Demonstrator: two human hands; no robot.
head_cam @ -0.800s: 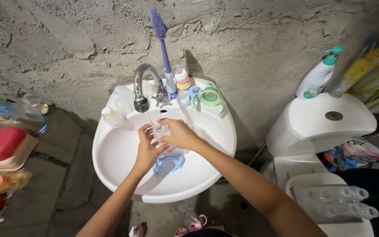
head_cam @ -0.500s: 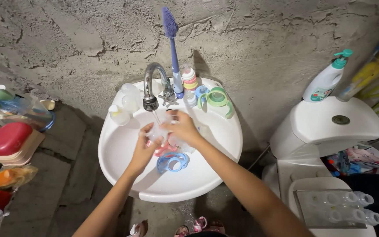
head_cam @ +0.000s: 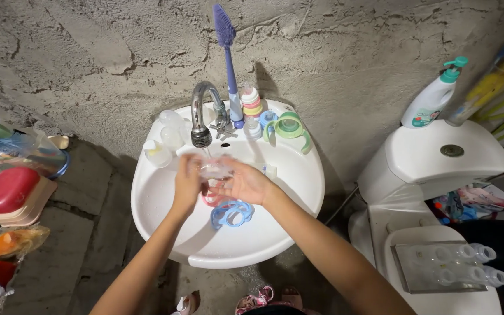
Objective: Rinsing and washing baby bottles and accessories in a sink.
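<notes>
My left hand (head_cam: 186,184) and my right hand (head_cam: 246,184) hold a small clear plastic bottle part (head_cam: 214,170) between them under the running tap (head_cam: 201,116) of a white washbasin (head_cam: 290,210). Water falls from the spout onto the piece. In the bowl just below my hands lie a pink ring (head_cam: 211,200) and a blue handle ring (head_cam: 232,213). A small white cap (head_cam: 270,171) sits in the bowl to the right of my right hand.
On the basin's back rim stand a purple bottle brush (head_cam: 227,52), stacked coloured rings (head_cam: 251,102), a green handled cup top (head_cam: 290,128) and clear bottle parts (head_cam: 164,140). A toilet cistern (head_cam: 444,157) with a pump bottle (head_cam: 433,102) stands right. Boxes (head_cam: 7,195) sit left.
My hands have turned the clear piece under the stream; the right hand dropped lower and opened toward the left, and the left hand rose to the piece's left side.
</notes>
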